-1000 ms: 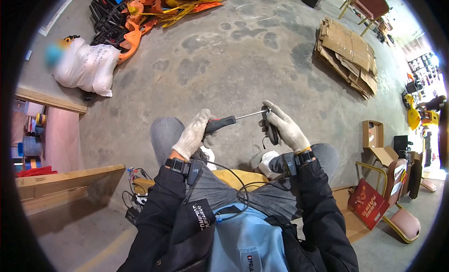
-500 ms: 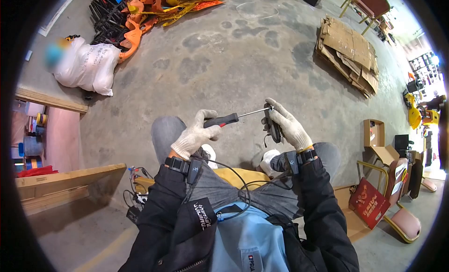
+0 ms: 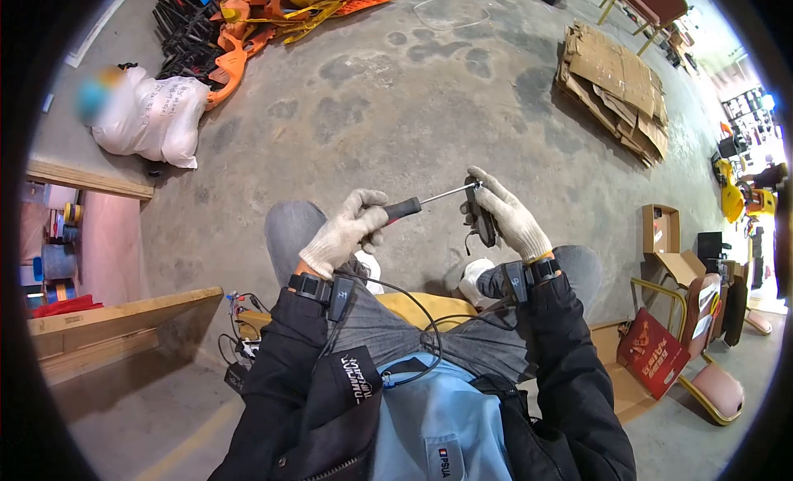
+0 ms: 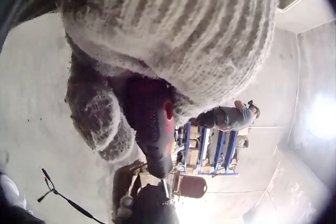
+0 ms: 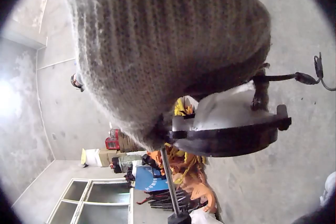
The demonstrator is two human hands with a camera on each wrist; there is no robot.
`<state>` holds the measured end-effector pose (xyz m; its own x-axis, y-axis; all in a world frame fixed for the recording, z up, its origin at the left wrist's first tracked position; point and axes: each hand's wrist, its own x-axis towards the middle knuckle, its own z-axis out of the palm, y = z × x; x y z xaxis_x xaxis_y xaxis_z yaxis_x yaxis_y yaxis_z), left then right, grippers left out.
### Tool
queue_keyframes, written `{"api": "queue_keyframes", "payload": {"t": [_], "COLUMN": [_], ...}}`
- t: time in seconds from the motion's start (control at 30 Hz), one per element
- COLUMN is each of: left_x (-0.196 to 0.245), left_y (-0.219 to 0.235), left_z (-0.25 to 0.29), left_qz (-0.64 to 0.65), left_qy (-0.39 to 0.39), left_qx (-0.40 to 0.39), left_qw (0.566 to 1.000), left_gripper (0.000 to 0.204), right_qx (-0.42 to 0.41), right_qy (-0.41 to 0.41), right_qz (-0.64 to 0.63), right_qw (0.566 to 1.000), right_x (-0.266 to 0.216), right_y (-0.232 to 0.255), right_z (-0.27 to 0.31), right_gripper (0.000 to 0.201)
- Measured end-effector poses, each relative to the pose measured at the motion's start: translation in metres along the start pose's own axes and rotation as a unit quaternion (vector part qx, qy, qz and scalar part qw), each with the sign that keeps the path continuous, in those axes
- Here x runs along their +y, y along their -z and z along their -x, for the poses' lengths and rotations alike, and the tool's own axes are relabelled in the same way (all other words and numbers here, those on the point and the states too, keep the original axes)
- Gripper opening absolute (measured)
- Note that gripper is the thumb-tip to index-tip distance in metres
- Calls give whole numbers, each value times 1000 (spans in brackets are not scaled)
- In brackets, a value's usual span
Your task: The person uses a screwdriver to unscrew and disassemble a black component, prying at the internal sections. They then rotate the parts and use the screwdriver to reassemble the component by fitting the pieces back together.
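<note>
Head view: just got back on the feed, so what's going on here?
A gloved person is working with a screwdriver over a concrete floor. The left grip holds it by the handle, and the right grip holds a dark, curved part with a short cable. The shaft reaches across to the part's far end; whether the tip sits in a screw can't be made out.
</note>
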<state>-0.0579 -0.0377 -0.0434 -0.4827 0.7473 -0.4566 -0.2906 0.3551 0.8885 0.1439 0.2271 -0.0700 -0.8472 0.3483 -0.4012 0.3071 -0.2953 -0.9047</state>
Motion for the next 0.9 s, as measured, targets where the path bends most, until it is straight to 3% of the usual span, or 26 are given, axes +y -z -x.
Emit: {"api": "queue_keyframes", "payload": {"t": [0.03,0.1,0.13,0.23,0.3,0.33,0.4,0.53,0.63,0.7,0.8,0.9], "left_x": [0,2,-5,-9,-1,-1,-4,1,9,18,7,-4], "left_y": [2,11,14,11,1,0,0,8,5,-4,-2,2], "left_z": [-1,-3,-6,-7,2,0,-3,-7,-3,4,3,-5], "left_qz": [0,58,58,26,-147,-147,-38,-22,-86,-215,-162,-76], "left_qy": [0,93,92,33,-22,-22,39,104,77,66,22,53], "left_qx": [0,-38,-38,-51,-36,-36,-33,-59,-51,-43,-54,-92], "left_qw": [1000,993,993,998,988,988,998,993,992,973,985,991], "left_gripper": [35,36,36,39,38,38,38,34,38,44,43,45], "right_qx": [-4,-8,-9,-9,-8,-7,-7,-16,-18,-17,-17,-15], "right_qy": [-4,-7,-12,-16,-15,-12,-10,-14,-20,-17,-12,-16], "right_qz": [0,0,5,11,11,16,22,39,48,51,51,66], "right_qw": [1000,1000,1000,1000,1000,1000,1000,999,998,998,998,998], "right_x": [-1,-4,-5,-8,-7,-6,-4,-7,-11,-12,-11,-10], "right_y": [0,0,-1,-3,-4,-3,-3,-2,-4,-5,-5,-5], "right_z": [1,2,2,3,4,3,3,3,5,5,5,5], "right_gripper": [59,59,59,59,59,59,60,59,58,58,57,57]}}
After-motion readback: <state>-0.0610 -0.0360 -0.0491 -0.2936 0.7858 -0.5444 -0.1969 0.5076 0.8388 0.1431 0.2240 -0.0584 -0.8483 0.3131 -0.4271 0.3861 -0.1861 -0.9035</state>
